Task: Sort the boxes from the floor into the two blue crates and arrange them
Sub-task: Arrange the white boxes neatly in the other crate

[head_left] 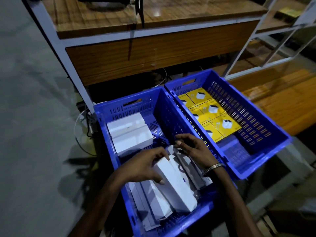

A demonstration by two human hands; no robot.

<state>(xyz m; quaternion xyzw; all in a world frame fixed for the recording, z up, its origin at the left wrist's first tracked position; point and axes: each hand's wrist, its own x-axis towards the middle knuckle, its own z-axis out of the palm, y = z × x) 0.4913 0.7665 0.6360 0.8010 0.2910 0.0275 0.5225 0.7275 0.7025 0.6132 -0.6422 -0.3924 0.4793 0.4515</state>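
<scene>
Inside left crate [109, 113], left hand [145, 166] fingers grasping white box [176, 187]; right hand [193, 149] released.

Dim, bluish scene; glare spot on wooden tabletop [157, 13]; edges curved by wide-angle distortion; slight blur.

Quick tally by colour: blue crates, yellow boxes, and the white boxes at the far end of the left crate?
Blue crates: 2
Yellow boxes: 6
White boxes, far end: 2
Total: 10
Near-end white pile: overlapping, not counted.
</scene>
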